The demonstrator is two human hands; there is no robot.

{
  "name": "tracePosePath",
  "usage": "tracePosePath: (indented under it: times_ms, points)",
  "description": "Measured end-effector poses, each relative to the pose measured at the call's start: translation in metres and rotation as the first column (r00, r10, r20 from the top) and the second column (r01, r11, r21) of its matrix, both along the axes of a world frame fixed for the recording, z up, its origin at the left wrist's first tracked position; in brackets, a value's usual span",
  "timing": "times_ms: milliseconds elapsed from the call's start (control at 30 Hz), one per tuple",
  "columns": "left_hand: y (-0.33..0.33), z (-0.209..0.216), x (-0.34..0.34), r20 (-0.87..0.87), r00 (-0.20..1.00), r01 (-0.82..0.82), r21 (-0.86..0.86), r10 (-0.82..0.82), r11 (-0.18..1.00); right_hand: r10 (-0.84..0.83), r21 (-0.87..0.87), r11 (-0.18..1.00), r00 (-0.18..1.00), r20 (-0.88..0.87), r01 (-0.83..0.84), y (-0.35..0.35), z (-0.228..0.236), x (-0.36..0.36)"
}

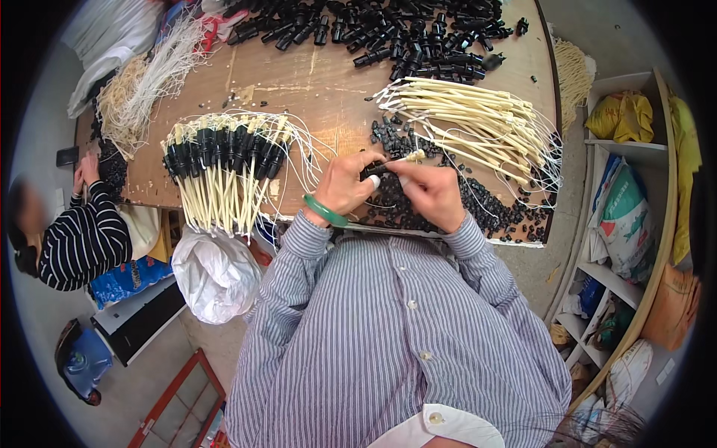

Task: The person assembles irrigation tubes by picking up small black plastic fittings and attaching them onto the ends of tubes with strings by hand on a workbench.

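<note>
Above the table's near edge, my left hand [342, 185], a green bangle at its wrist, grips a short black tubular plastic fitting [376, 171]. My right hand [433, 194] meets it from the other side, thumb and forefinger pinched together at the fitting's end; what lies between those fingertips is hidden. A small cream connector [413, 156] shows just above the right fingers. Beneath both hands lie many small black pieces [396, 142]. To the left rests a row of black fittings [224, 153] with cream tubes and white wires attached.
Cream tubes with white wires [478, 123] lie in a bundle at right. Loose black fittings [403, 41] are heaped at the far side. A white bag [215, 276] hangs below the left table edge. Another person [82, 235] in stripes works at left; shelves [627, 149] stand right.
</note>
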State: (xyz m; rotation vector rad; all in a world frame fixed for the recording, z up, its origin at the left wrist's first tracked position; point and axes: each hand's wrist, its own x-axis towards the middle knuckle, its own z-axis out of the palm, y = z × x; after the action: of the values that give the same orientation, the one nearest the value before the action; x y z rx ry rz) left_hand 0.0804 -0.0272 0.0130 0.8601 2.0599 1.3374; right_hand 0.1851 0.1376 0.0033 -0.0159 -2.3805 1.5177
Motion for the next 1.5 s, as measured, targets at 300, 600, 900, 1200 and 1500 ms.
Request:
tracePosePath:
  times_ms: [300, 600, 900, 1200, 1500]
  points:
    - [0.001, 0.006, 0.014, -0.461, 0.885, -0.138, -0.111, 0.072, 0.984, -0.063, -0.088, 0.99, 0.907, 0.416, 0.108, -0.007, 0.007, -0.011]
    - [-0.052, 0.034, -0.026, -0.839, 0.434, -0.523, 0.062, 0.328, 0.85, -0.249, 0.204, 0.939, 0.957, -0.15, 0.276, -0.019, 0.033, -0.022]
    - [-0.068, 0.023, -0.062, -0.86, 0.375, -0.617, 0.048, 0.346, 0.786, 0.097, 0.43, 0.897, 0.995, 0.03, -0.101, -0.033, 0.013, -0.011]
    - [0.074, -0.031, -0.126, -0.64, 0.756, -0.201, -0.027, 0.137, 0.979, -0.447, 0.746, 0.587, 0.894, -0.024, 0.313, 0.076, 0.021, 0.017]
    - [0.051, -0.003, -0.106, -0.351, 0.909, -0.344, -0.322, 0.226, 0.882, -0.267, 0.712, 0.678, 0.964, 0.007, 0.183, 0.086, 0.017, 0.01]
